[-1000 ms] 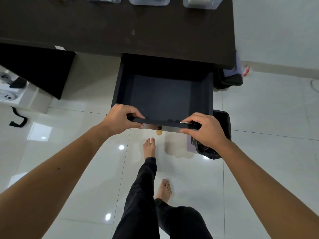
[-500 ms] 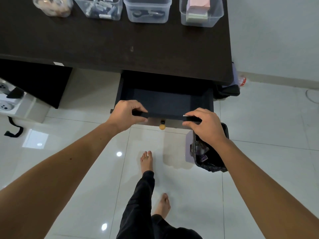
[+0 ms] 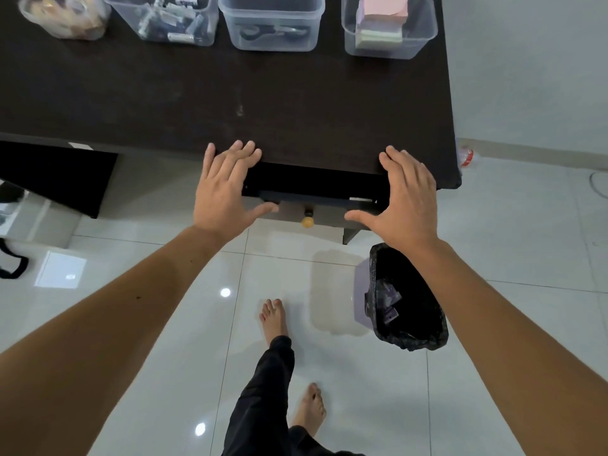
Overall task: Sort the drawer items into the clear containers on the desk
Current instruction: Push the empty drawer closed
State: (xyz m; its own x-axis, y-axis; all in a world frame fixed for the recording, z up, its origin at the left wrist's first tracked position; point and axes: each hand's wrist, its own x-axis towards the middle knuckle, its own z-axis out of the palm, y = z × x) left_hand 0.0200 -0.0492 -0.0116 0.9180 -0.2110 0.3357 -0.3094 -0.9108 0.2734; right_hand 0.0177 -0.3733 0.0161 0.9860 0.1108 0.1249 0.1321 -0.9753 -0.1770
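Left hand (image 3: pixel 223 189), right hand (image 3: pixel 408 195) flat on nearly closed drawer (image 3: pixel 316 195), fingers straight

I count four clear containers (image 3: pixel 269 23) along the top of the counter (image 3: pixel 230 93), one drawer (image 3: pixel 312 195), one bin (image 3: pixel 408 297) lower right, and my two hands (image 3: pixel 223 189).

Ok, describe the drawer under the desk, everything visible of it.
The drawer is dark, wood-looking, with a small round tan knob at its front's middle. It sits under the desk's near edge, pushed almost fully in, only a thin strip showing. The left hand and right hand, fingers straight, lie at its front corners.
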